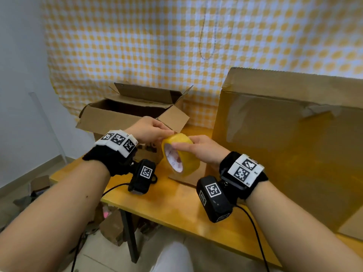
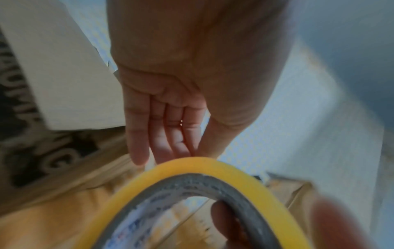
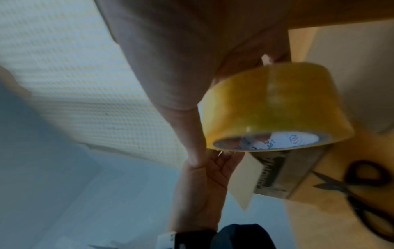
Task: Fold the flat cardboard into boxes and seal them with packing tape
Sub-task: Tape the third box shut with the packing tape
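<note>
I hold a yellow packing tape roll [image 1: 188, 156] in the air above the table's front edge, its white core facing me. My right hand [image 1: 196, 149] grips the roll [image 3: 273, 104] from the right, with one finger [image 2: 226, 222] hooked inside the core. My left hand [image 1: 166, 132] comes from the left, and its straight fingers [image 2: 170, 134] touch the roll's outer face [image 2: 192, 165] at the top. An open-topped cardboard box [image 1: 125, 112] stands behind my left hand. A big flat cardboard sheet [image 1: 284, 146] leans upright on the right.
A yellow wooden table [image 1: 176, 211] carries everything. A small printed box [image 1: 188, 177] sits just behind the roll. Black-handled scissors [image 3: 360, 183] lie on the table near it. A checked curtain [image 1: 157, 46] hangs behind, and cardboard scraps [image 1: 112, 226] lie on the floor below.
</note>
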